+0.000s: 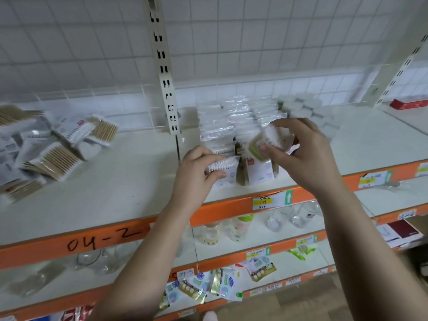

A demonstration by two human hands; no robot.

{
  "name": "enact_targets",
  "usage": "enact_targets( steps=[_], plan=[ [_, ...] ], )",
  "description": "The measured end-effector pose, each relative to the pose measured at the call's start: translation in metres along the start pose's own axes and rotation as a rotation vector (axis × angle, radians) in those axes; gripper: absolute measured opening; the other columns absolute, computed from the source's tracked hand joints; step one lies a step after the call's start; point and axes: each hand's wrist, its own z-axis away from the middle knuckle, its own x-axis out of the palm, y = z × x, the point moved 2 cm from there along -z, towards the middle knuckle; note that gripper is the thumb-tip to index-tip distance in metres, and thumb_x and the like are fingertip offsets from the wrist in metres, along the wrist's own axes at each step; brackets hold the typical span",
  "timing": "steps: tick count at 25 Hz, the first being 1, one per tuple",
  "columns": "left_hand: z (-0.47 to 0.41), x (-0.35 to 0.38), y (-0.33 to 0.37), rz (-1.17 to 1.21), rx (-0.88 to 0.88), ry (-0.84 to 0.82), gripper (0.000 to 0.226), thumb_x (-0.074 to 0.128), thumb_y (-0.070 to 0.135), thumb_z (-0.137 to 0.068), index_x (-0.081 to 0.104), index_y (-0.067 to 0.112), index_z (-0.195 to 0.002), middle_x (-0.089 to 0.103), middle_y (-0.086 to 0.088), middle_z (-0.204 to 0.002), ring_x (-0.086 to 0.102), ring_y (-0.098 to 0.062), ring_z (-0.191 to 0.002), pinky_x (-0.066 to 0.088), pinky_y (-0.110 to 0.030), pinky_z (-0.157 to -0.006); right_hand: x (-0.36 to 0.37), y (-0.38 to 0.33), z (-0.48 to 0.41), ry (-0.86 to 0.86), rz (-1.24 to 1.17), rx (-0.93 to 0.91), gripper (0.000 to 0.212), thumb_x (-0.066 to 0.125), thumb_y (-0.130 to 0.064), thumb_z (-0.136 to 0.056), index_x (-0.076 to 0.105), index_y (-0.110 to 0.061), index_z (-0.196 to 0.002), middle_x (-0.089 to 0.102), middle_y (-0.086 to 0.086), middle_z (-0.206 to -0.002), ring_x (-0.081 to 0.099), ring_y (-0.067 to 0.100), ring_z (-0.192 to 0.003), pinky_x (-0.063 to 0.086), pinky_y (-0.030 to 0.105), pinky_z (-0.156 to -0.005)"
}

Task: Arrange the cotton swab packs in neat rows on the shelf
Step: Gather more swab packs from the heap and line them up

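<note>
Clenched left hand (196,167) round 1 cotton swab pack (223,163); pinched 2nd pack (269,142) in right hand (303,156). Judged light, slippery film, crushable; best gripped across stiff stick bundle.

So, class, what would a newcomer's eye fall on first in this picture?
First, the two packs held at mid-shelf: the left grip holds a swab pack by the standing rows, the right grip a second pack higher up. Next, the loose pile of packs lying jumbled at the shelf's left end, and the orange shelf edge marked 04-2.
</note>
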Motion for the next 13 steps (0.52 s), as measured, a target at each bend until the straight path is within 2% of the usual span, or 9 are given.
enact_targets(
  steps=[2,7,10,13],
  plan=[
    [-0.006,0.006,-0.003,-0.038,0.029,0.0,0.036,0.08,0.019,-0.073,0.072,0.014,-0.107,0.048,0.006,-0.092,0.051,-0.012,-0.076,0.049,-0.029,-0.072,-0.001,0.005,-0.01,0.008,0.005,0.007,0.04,0.077,-0.033,-0.075,0.061,-0.029,-0.112,0.052,-0.011,-0.102,0.053,0.0,-0.087,0.044,0.017,-0.073],
    [-0.023,0.007,-0.013,-0.198,0.094,0.01,0.04,0.083,0.032,-0.066,0.072,0.017,-0.101,0.057,0.005,-0.092,0.048,-0.016,-0.092,0.035,-0.019,-0.083,0.002,0.018,-0.033,0.047,-0.007,0.029,0.043,0.077,-0.032,-0.076,0.06,-0.029,-0.115,0.052,-0.009,-0.106,0.054,-0.002,-0.088,0.043,0.009,-0.068],
    [-0.028,0.005,-0.01,-0.245,0.108,0.022,0.042,0.08,0.038,-0.068,0.068,0.023,-0.105,0.054,0.006,-0.098,0.046,-0.015,-0.097,0.033,-0.024,-0.089,0.003,0.025,-0.04,0.061,-0.004,0.058,0.046,0.077,-0.033,-0.076,0.057,-0.032,-0.117,0.054,-0.008,-0.11,0.056,0.002,-0.085,0.046,0.016,-0.07],
    [-0.039,0.005,0.004,-0.289,0.166,0.048,0.036,0.066,0.045,-0.076,0.067,0.025,-0.106,0.054,0.006,-0.102,0.051,-0.018,-0.101,0.036,-0.034,-0.085,-0.002,0.032,-0.046,0.076,-0.022,0.079,0.046,0.078,-0.033,-0.074,0.054,-0.032,-0.114,0.057,-0.006,-0.109,0.059,0.008,-0.082,0.047,0.022,-0.069]
  ],
)
